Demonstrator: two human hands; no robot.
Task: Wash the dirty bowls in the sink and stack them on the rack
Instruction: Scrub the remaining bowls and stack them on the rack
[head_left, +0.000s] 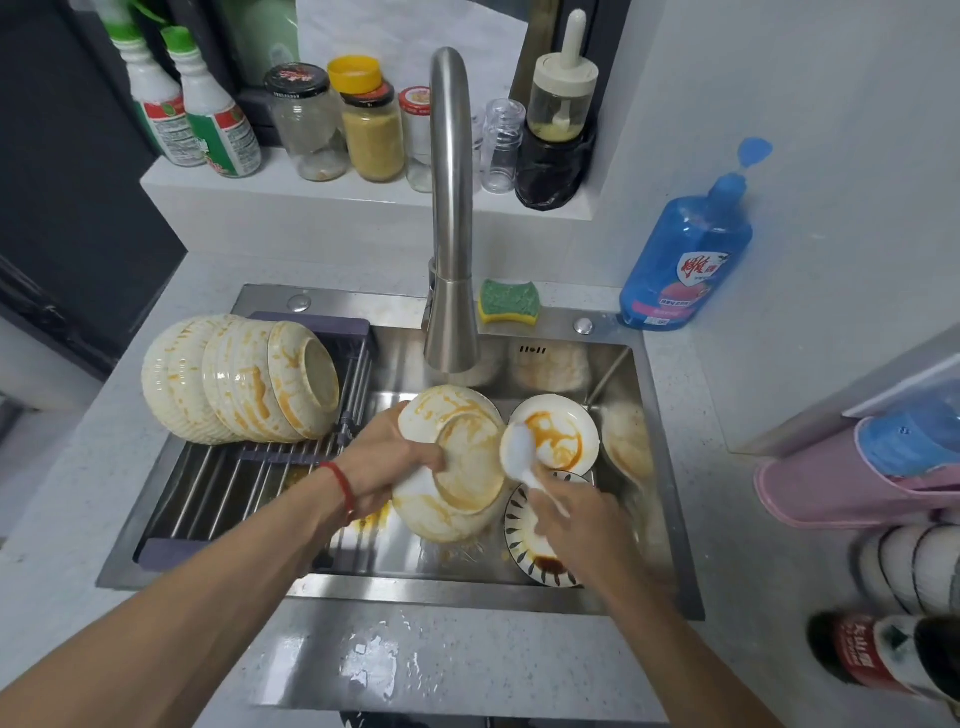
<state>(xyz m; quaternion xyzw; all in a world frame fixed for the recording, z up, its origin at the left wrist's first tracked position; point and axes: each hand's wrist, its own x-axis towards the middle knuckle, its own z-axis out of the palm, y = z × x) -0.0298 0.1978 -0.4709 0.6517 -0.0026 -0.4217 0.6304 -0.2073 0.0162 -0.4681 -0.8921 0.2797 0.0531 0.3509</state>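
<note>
Over the steel sink (660, 467), my left hand (384, 462) grips a stack of sauce-stained cream bowls (457, 467) by the rim, tilted on its side. My right hand (571, 514) holds a white spoon (519, 452) by its handle, the scoop up beside the stack. A small white dish (558, 431) smeared with orange sauce lies behind the spoon. A patterned plate (524, 545) with dark sauce sits under my right hand. Several stained bowls (234, 384) lie nested on their sides on the roll-up rack (223, 483) across the sink's left half.
The tall faucet (451, 234) rises at the sink's back, its head above the bowls. A green-yellow sponge (509, 301) and a blue soap bottle (685, 254) stand behind the sink. Jars and bottles line the ledge (322, 187). More bowls (628, 441) lean at the sink's right wall.
</note>
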